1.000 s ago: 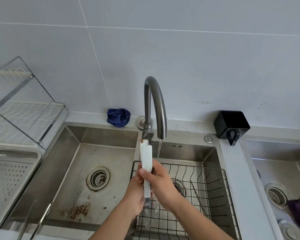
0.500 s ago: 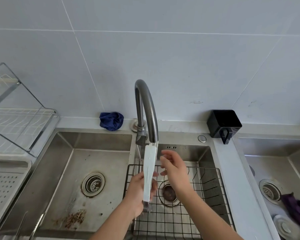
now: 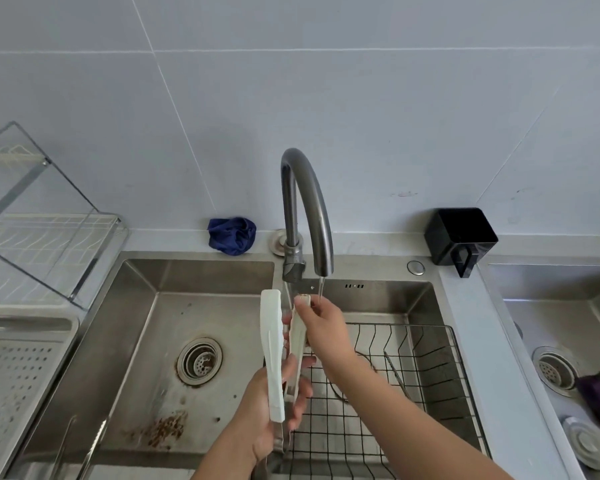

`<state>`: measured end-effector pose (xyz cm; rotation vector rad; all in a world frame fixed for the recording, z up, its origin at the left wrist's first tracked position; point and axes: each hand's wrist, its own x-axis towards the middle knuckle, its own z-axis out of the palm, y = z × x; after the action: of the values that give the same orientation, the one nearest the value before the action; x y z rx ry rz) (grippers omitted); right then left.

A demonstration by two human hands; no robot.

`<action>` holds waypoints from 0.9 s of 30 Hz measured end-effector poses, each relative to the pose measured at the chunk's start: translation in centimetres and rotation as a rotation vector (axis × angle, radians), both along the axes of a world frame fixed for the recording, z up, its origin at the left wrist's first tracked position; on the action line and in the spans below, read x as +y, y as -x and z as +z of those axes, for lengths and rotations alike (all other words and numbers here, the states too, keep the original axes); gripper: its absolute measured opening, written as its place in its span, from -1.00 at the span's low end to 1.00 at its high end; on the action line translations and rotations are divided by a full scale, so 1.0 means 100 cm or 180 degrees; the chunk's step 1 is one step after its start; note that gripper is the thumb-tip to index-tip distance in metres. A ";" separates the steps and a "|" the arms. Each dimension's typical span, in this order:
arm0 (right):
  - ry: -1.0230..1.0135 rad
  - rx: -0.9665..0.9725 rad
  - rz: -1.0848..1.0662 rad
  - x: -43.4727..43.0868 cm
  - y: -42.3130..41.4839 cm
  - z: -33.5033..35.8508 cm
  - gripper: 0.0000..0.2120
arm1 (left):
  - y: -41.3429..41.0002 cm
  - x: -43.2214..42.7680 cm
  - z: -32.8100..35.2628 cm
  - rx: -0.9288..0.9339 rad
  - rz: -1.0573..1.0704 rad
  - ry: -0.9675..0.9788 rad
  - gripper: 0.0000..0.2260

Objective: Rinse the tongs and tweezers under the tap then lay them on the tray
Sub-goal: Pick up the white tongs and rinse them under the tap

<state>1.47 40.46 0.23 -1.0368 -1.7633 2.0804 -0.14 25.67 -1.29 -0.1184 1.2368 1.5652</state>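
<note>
White tongs (image 3: 272, 355) stand upright over the sink, their two arms spread apart. My left hand (image 3: 274, 410) grips them near the hinge end at the bottom. My right hand (image 3: 321, 325) pinches the tip of the right arm of the tongs, just left of the thin stream of water falling from the curved grey tap (image 3: 305, 209). Metal tweezers (image 3: 397, 374) lie in the black wire basket (image 3: 430, 358) in the right basin. The perforated metal tray (image 3: 18, 375) sits at the left edge.
A dish rack (image 3: 45, 244) stands above the tray at left. A blue cloth (image 3: 232, 234) lies behind the left basin (image 3: 129, 358). A black holder (image 3: 461, 237) sits right of the tap. A second sink (image 3: 568, 341) with a purple cloth is at far right.
The tongs went from closed under the stream to spread apart, and my right hand has taken hold of the tip of one arm.
</note>
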 end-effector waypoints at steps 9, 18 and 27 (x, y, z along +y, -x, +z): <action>-0.0422 -0.0165 0.0033 0.004 -0.001 0.003 -0.70 | 0.001 -0.003 0.005 0.0078 -0.0067 -0.0004 -0.69; -0.0306 -0.0176 0.0037 0.006 -0.005 -0.002 -0.85 | 0.001 0.003 0.006 0.0190 -0.0132 0.0005 -0.72; -0.0730 -0.0253 -0.0257 0.008 0.004 -0.003 -0.75 | 0.003 -0.003 0.006 0.0237 -0.0186 0.0058 -0.73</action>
<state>1.11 41.28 -0.06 -1.1160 -1.9095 1.7629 -0.45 25.33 -0.66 -0.0356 1.3014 1.5197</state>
